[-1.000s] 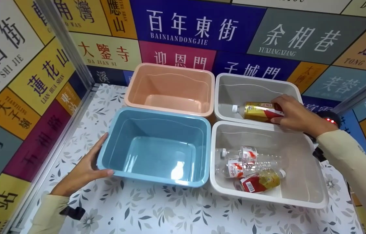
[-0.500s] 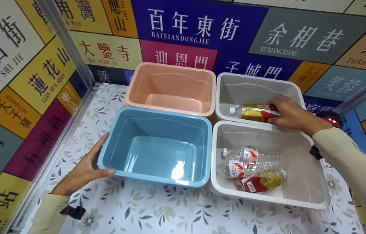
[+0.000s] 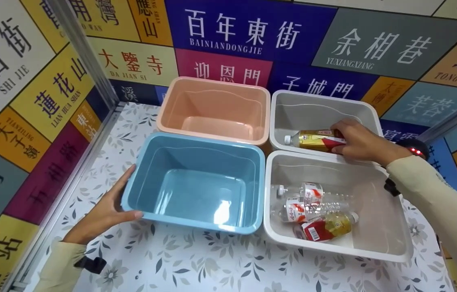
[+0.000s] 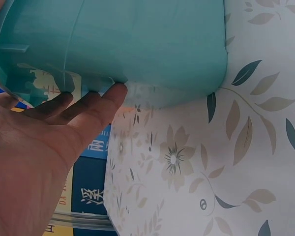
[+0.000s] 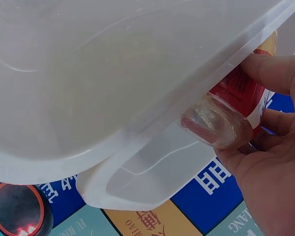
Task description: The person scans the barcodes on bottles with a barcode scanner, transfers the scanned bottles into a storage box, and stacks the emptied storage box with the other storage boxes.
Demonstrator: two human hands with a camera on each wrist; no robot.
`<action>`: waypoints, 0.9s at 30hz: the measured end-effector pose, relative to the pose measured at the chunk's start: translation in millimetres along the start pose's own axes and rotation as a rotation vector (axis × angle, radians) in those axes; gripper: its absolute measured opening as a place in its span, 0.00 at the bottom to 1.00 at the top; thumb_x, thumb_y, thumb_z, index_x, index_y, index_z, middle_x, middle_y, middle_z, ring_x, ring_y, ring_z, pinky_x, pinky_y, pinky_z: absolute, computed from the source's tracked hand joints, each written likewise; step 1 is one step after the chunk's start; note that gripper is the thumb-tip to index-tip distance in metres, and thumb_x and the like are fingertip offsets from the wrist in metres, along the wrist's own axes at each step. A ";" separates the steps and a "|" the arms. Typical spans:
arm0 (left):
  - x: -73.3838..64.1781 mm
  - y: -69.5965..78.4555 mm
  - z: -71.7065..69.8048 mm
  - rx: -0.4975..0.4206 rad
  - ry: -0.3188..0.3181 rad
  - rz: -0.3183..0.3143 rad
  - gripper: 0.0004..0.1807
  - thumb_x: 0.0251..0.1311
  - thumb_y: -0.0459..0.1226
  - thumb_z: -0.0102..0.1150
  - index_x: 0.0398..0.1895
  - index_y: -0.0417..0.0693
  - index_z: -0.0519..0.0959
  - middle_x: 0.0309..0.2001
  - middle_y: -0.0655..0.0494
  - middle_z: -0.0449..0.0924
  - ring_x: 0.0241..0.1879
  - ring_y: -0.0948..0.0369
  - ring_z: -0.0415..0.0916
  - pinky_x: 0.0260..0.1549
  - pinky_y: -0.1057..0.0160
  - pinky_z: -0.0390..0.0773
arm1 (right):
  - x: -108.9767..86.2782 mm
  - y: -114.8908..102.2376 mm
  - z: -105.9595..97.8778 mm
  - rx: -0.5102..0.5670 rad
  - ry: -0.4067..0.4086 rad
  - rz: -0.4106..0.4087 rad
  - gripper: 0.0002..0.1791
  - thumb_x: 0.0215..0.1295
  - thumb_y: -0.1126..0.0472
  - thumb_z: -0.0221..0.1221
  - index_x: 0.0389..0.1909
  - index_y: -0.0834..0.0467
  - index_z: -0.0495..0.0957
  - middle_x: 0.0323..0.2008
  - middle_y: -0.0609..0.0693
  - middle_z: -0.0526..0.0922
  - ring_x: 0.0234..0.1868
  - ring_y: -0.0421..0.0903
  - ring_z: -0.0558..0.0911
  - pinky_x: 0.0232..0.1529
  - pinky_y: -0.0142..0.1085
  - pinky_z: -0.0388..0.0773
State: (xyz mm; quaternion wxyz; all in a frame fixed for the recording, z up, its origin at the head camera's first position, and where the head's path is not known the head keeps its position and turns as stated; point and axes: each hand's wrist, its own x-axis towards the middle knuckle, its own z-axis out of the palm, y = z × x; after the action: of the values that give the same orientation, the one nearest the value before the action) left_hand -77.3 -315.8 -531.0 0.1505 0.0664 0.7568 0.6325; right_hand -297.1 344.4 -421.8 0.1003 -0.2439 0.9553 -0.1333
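Observation:
My right hand (image 3: 360,142) grips a bottle with a yellow and red label (image 3: 317,139) by its base end. It lies nearly level within the opening of the far grey-white bin (image 3: 317,111), white cap to the left. In the right wrist view the thumb is over the bottle (image 5: 238,91) and the fingers are beneath it. On the left, my left hand (image 3: 106,209) spreads against the outside of the blue bin (image 3: 202,228), thumb at its front-left rim. In the left wrist view the fingertips touch the bin's outer wall (image 4: 147,44).
The near grey-white bin (image 3: 333,248) holds clear bottles (image 3: 313,194) and another bottle with a red and yellow label (image 3: 327,226). A pink bin (image 3: 212,101) stands behind the blue one. Printed wall panels (image 3: 248,28) enclose the back and sides of the leaf-patterned tabletop (image 3: 171,259).
My right hand has shifted slightly left with the bottle, which now sits a little further left over the far bin. The left hand stays against the blue bin.

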 end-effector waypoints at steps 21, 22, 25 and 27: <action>0.9 -1.4 1.1 0.004 0.014 0.007 0.65 0.65 0.33 0.74 0.91 0.83 0.40 0.91 0.51 0.36 0.82 0.36 0.50 0.73 0.32 0.62 | 22.8 -9.7 7.0 -0.034 -0.047 -0.028 0.28 0.64 0.66 0.73 0.62 0.74 0.78 0.55 0.68 0.82 0.53 0.62 0.78 0.60 0.60 0.77; 1.1 -1.4 1.4 0.005 0.015 0.008 0.65 0.65 0.33 0.74 0.91 0.83 0.40 0.91 0.50 0.36 0.82 0.36 0.50 0.72 0.31 0.62 | 23.0 -9.9 7.4 -0.037 -0.045 -0.031 0.28 0.64 0.66 0.73 0.62 0.74 0.78 0.54 0.67 0.82 0.53 0.62 0.78 0.59 0.60 0.77; 1.5 -1.1 1.7 0.002 0.014 0.010 0.65 0.65 0.33 0.74 0.91 0.83 0.40 0.91 0.49 0.36 0.81 0.34 0.51 0.71 0.31 0.63 | 23.5 -10.7 8.6 -0.039 -0.050 -0.031 0.27 0.64 0.66 0.73 0.62 0.74 0.79 0.53 0.66 0.82 0.51 0.61 0.78 0.58 0.58 0.77; 1.5 -0.9 1.3 -0.005 0.007 0.014 0.65 0.66 0.32 0.74 0.91 0.80 0.40 0.91 0.49 0.36 0.82 0.35 0.50 0.72 0.40 0.69 | 23.9 -9.9 9.8 -0.038 -0.042 -0.049 0.25 0.63 0.67 0.72 0.59 0.73 0.80 0.51 0.65 0.82 0.50 0.61 0.78 0.56 0.57 0.77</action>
State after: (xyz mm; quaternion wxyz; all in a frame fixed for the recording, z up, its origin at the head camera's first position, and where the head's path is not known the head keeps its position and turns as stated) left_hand -78.2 -314.4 -532.3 0.1436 0.0692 0.7552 0.6358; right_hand -310.8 322.3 -431.0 0.1124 -0.2717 0.9492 -0.1125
